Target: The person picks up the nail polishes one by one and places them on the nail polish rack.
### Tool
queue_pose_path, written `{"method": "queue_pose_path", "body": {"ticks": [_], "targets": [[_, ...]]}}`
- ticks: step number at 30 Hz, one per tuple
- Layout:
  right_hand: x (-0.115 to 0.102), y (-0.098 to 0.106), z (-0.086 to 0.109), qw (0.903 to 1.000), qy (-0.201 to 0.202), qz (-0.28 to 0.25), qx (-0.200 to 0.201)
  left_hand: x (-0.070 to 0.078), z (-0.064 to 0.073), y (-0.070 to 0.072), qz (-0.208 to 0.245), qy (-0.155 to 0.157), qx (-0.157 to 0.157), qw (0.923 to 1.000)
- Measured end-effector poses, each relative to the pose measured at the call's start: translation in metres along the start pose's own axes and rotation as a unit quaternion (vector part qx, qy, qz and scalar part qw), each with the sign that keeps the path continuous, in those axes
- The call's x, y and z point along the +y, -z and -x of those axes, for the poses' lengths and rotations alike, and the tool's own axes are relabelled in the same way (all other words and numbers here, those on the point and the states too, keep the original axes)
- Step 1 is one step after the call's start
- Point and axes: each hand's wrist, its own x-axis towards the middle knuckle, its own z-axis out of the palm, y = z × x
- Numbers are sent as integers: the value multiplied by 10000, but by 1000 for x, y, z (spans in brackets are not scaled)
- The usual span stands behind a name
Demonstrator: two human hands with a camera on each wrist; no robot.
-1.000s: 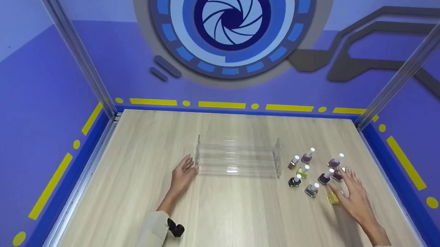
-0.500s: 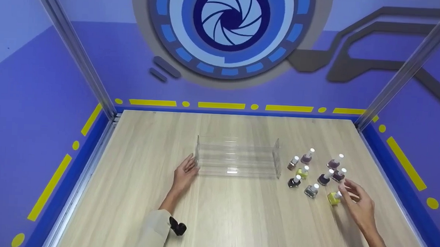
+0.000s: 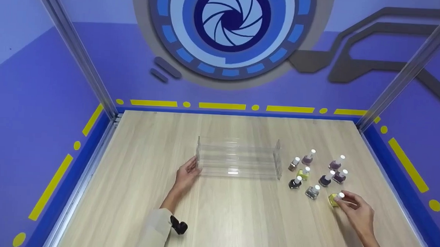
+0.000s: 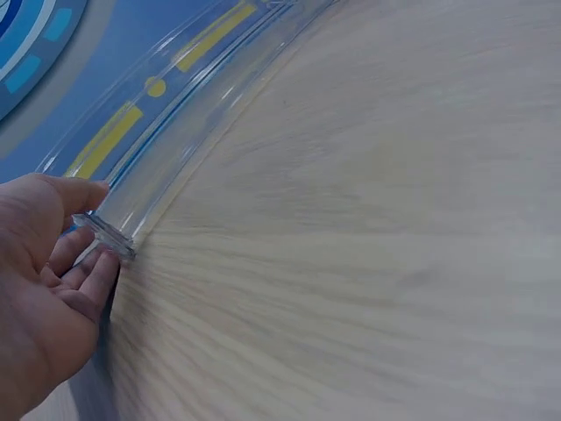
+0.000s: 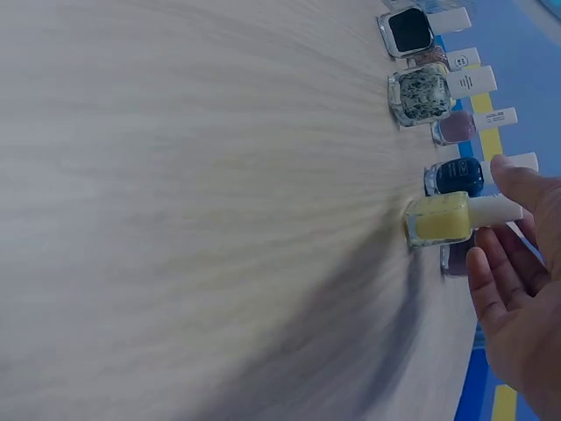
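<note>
A clear acrylic display rack (image 3: 237, 154) with stepped tiers stands on the table. My left hand (image 3: 186, 178) holds its left end; in the left wrist view, thumb and fingers lie around the clear end panel (image 4: 107, 235). At the right, a bottle of yellow nail polish (image 3: 333, 199) stands upright with a white cap. My right hand (image 3: 358, 213) has thumb and fingers around this cap (image 5: 495, 210). Close behind it are a dark blue nail polish (image 3: 324, 180) and a dark purple one (image 3: 339, 176).
More nail polish bottles stand between the rack and my right hand: a glittery grey one (image 3: 312, 193), a black one (image 3: 294, 183), a yellow-green one (image 3: 303, 174) and several others. Blue printed walls (image 3: 221, 94) enclose the wooden table (image 3: 231, 213).
My right hand has drawn back from the purple bottles toward the front and closed around the yellow polish's cap. My left hand has shifted slightly at the rack's left end.
</note>
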Motion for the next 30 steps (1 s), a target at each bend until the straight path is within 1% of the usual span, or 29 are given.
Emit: {"method": "queue_pose_path", "body": {"ticks": [1, 5, 7, 9, 12, 22, 30], "targets": [[0, -1, 0, 10000, -43, 7, 21, -5, -2, 0, -28, 19, 6, 10000], [-2, -2, 0, 9997, -232, 23, 104, -6, -4, 1, 97, 148, -25, 9998], [-1, -3, 0, 9995, -264, 24, 166, -5, -3, 2, 151, 142, -46, 9998], [-1, -3, 1, 9993, -284, 23, 234, -5, -3, 2, 244, 178, -64, 9995], [0, -4, 2, 9990, -307, 57, 316, -4, -2, 2, 287, 150, -124, 9994], [-4, -3, 4, 9986, -318, 209, 354, -8, -1, 3, 406, 524, -153, 9977], [-6, 3, 6, 9981, -357, 294, 418, -10, -1, 3, 351, 613, -138, 9974]]}}
